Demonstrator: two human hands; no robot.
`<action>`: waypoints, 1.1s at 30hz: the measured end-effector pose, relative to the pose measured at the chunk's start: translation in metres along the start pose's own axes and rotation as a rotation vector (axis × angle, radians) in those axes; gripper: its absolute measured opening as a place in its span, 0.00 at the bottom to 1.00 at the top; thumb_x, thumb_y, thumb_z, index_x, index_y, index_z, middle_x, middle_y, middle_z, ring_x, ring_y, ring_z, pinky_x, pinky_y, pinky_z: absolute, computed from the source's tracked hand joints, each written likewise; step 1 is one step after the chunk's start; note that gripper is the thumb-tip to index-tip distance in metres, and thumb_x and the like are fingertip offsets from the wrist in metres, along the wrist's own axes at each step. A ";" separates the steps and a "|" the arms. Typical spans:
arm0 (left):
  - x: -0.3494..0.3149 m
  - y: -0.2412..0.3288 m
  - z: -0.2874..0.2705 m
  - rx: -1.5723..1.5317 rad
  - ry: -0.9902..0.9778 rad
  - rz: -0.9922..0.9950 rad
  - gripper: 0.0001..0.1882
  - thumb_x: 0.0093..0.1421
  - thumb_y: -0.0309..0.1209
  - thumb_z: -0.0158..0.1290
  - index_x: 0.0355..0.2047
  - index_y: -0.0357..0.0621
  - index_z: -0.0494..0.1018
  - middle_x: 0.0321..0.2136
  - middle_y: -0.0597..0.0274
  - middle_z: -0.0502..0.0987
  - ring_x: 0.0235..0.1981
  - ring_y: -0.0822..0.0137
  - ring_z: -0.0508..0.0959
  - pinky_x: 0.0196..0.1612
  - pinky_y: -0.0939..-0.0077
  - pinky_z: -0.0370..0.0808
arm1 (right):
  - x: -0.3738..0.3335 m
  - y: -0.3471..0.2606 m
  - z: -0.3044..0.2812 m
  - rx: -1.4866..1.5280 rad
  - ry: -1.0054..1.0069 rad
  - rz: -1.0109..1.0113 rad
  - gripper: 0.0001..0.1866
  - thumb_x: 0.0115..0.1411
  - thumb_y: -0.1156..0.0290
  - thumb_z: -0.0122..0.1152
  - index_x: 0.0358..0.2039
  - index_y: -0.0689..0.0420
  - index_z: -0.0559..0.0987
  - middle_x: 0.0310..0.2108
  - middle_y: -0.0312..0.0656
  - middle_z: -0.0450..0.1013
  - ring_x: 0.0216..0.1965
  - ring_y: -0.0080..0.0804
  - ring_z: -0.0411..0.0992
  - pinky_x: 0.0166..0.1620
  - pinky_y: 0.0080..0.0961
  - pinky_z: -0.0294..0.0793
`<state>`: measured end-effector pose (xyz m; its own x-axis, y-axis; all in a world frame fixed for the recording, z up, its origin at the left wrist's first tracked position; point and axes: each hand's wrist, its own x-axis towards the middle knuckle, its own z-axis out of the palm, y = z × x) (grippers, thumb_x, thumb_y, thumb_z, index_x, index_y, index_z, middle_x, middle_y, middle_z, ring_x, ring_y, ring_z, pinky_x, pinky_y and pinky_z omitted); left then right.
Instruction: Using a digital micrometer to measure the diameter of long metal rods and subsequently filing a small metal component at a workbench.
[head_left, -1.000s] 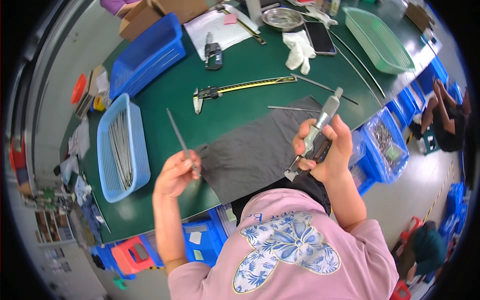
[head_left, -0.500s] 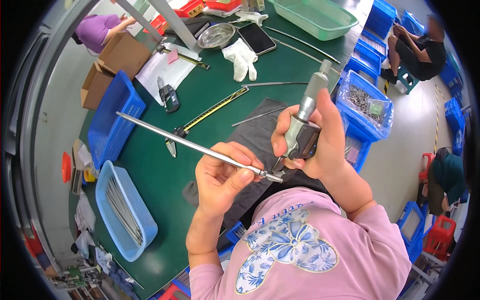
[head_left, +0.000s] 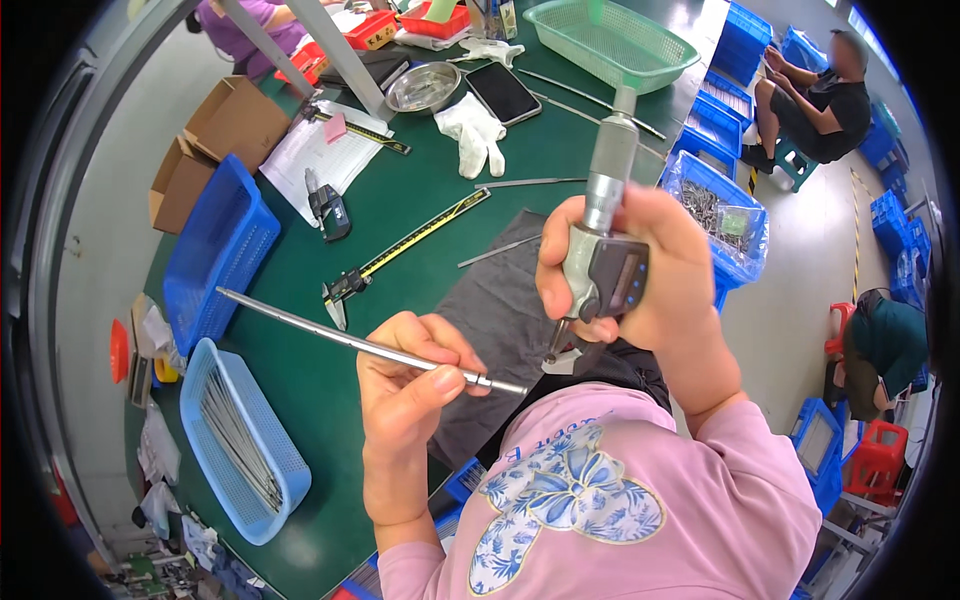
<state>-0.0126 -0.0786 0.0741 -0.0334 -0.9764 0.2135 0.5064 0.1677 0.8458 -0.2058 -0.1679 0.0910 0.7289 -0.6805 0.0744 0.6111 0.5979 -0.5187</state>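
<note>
My left hand (head_left: 412, 375) is closed around a slim shiny metal rod (head_left: 290, 319), pinched near its stepped end by thumb and fingers. The rod slants up to the left, over the table. In my right hand (head_left: 665, 265) is a digital micrometer (head_left: 612, 155), its grey thimble pointing up and its small display turned to the right. The micrometer's measuring jaws hang low, just right of the rod's stepped end, with a gap between them. Beneath both hands lies a dark grey cloth (head_left: 490, 300) on the green table.
A light blue basket (head_left: 297, 465) at the left holds several thin rods, beside a darker blue bin (head_left: 235, 240). A caliper (head_left: 420, 238), white glove (head_left: 470, 130), phone (head_left: 503, 93), steel bowl (head_left: 424, 88) and green basket (head_left: 610, 45) lie farther off. Another person (head_left: 835, 100) sits at the far right.
The rod's stepped end, earlier at the micrometer's jaws, is now apart from them. My left hand has moved left and a little down with the rod. The micrometer has turned more upright.
</note>
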 end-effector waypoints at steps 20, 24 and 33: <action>-0.003 0.005 0.003 -0.044 -0.031 -0.075 0.05 0.51 0.20 0.51 0.24 0.36 0.64 0.24 0.47 0.73 0.23 0.68 0.76 0.28 0.80 0.75 | 0.012 0.019 0.026 0.044 0.087 0.150 0.37 0.55 0.39 0.27 0.28 0.65 0.70 0.19 0.53 0.69 0.12 0.31 0.62 0.13 0.19 0.60; -0.003 0.005 0.005 -0.042 -0.030 -0.074 0.06 0.50 0.20 0.51 0.24 0.36 0.64 0.24 0.47 0.73 0.23 0.68 0.75 0.27 0.81 0.74 | 0.012 0.021 0.026 0.093 0.098 0.154 0.37 0.55 0.39 0.28 0.28 0.66 0.70 0.20 0.53 0.69 0.12 0.31 0.62 0.13 0.18 0.60; -0.002 0.001 0.004 -0.005 -0.028 -0.080 0.07 0.50 0.21 0.52 0.24 0.36 0.64 0.25 0.48 0.72 0.24 0.69 0.75 0.28 0.82 0.75 | 0.014 0.022 0.021 0.088 0.049 0.137 0.39 0.53 0.37 0.30 0.28 0.66 0.71 0.20 0.52 0.69 0.11 0.30 0.62 0.12 0.17 0.61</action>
<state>-0.0151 -0.0757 0.0763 -0.0984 -0.9824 0.1588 0.5053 0.0881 0.8584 -0.1756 -0.1550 0.0982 0.7923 -0.6091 -0.0349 0.5337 0.7197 -0.4441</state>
